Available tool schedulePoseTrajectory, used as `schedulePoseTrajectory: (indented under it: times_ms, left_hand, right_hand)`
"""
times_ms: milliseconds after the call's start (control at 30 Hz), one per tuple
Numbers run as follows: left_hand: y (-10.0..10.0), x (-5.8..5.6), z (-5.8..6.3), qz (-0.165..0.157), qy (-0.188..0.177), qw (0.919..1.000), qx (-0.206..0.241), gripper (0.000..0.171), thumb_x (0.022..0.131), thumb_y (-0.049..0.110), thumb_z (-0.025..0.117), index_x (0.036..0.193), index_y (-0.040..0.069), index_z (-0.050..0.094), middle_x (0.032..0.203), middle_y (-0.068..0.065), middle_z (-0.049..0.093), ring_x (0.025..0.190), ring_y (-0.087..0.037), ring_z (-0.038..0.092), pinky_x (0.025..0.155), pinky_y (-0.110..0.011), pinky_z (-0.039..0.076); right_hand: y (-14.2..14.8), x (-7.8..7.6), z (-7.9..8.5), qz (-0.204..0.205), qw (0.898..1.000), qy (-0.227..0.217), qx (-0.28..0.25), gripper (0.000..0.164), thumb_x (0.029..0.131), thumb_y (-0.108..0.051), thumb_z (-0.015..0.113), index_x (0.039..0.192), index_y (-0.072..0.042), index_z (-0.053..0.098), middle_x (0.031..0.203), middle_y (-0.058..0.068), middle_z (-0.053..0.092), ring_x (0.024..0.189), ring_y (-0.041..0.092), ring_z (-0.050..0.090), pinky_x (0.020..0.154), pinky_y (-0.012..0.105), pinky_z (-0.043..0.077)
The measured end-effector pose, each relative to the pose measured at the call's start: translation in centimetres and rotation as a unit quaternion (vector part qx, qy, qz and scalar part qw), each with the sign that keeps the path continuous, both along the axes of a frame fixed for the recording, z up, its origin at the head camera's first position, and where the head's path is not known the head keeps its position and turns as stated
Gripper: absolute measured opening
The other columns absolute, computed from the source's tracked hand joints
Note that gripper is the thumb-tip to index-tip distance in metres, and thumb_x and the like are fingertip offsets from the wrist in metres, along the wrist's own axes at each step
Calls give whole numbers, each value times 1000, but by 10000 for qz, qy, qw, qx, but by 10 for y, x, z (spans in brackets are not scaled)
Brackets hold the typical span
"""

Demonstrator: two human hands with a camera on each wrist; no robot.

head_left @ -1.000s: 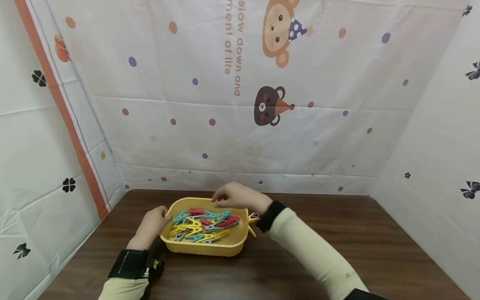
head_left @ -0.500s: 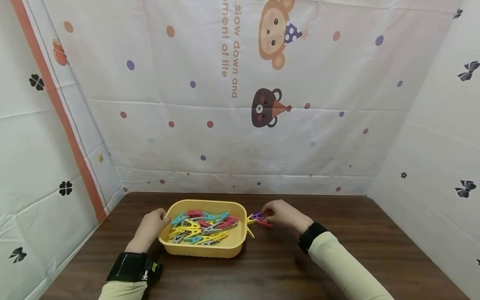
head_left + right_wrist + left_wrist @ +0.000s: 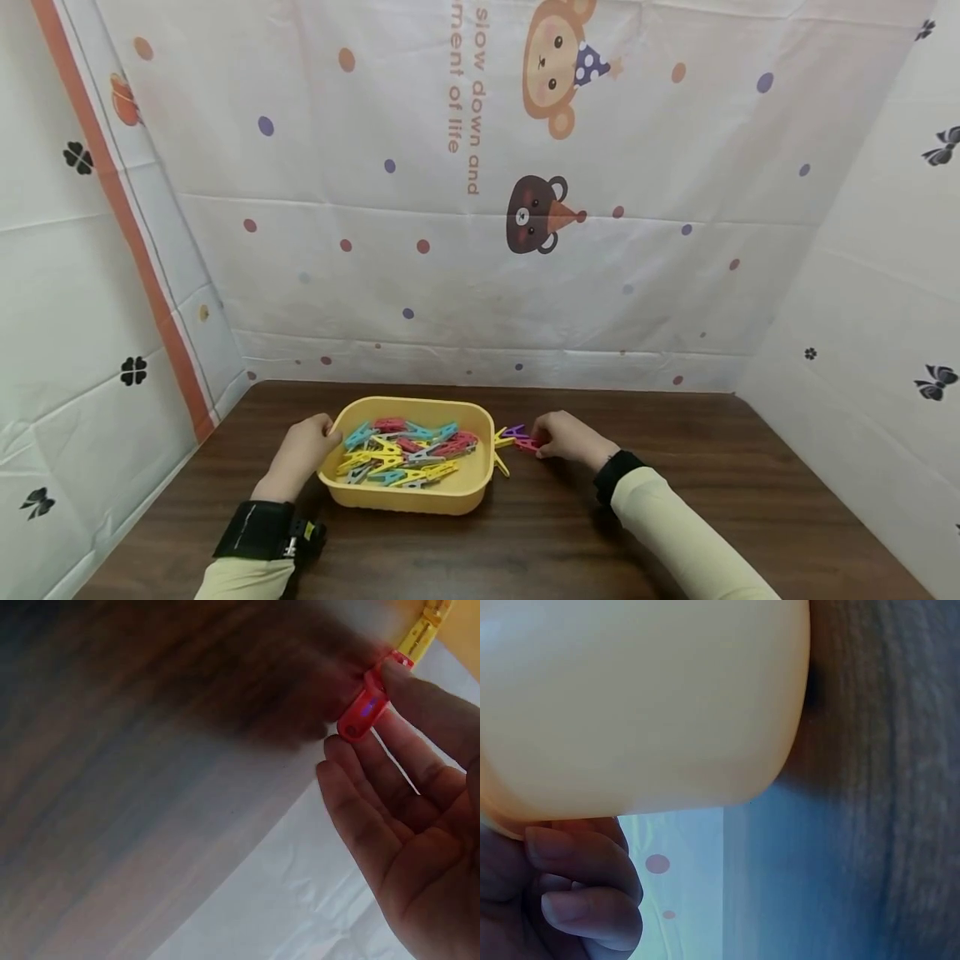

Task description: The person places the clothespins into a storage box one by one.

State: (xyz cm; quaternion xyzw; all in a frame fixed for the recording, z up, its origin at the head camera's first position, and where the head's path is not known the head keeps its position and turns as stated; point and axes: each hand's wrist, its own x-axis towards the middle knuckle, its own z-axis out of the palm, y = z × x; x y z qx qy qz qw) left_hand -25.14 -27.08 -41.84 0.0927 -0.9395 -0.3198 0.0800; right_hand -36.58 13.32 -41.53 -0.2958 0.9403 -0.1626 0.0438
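Observation:
A yellow plastic basket (image 3: 408,498) stands on the table, holding several red, yellow, blue and grey clothespins (image 3: 386,454). At its left end my left hand (image 3: 302,454) grips the rim; in the left wrist view, curled fingers (image 3: 592,859) lie against the basket's wall (image 3: 645,712). To the right of the basket, my right hand (image 3: 573,437) pinches a red clothespin (image 3: 364,712) between thumb and fingers. A yellow clothespin (image 3: 501,465) and a purple clothespin (image 3: 514,431) lie beside it, near the basket's right end.
The dark wood table (image 3: 675,492) reaches back to a white printed cloth (image 3: 360,292). More white cloth hangs at the left and right sides. A black strap with a small device (image 3: 266,531) is on my left wrist.
My right hand has moved from above the basket to the clothespins on its right and now pinches the red one. My left hand has stayed on the rim.

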Motion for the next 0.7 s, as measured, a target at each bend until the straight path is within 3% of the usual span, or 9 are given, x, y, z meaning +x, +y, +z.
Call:
schedulePoseTrajectory:
  times_ms: [200,500,700]
  left_hand:
    - [-4,-1,2,-6,30,10000,-7,26,99,14,55,78,5,45,68,-3,37,62,-18,42,58,-29,34]
    - [-6,-1,1,59,-64,10000,4,27,100,14,55,77,5,44,68,-3,36,63,-18,41,59,-29,33]
    - [-1,-2,-2,17,-11,10000,5,26,99,13,55,77,6,44,68,-3,37,63,-18,41,59,-29,33]
  right_hand:
    - [-8,4,5,-22,9997,188,124,12,84,-3,80,85,-6,69,82,4,66,72,14,53,69,32,49]
    - [-6,5,10,31,9996,10,285,12,84,-5,80,88,-7,70,83,3,66,74,14,53,70,32,49]
    - [0,11,33,149,9997,-110,-165,9,85,-6,77,90,-10,70,84,0,65,75,13,56,69,30,49]
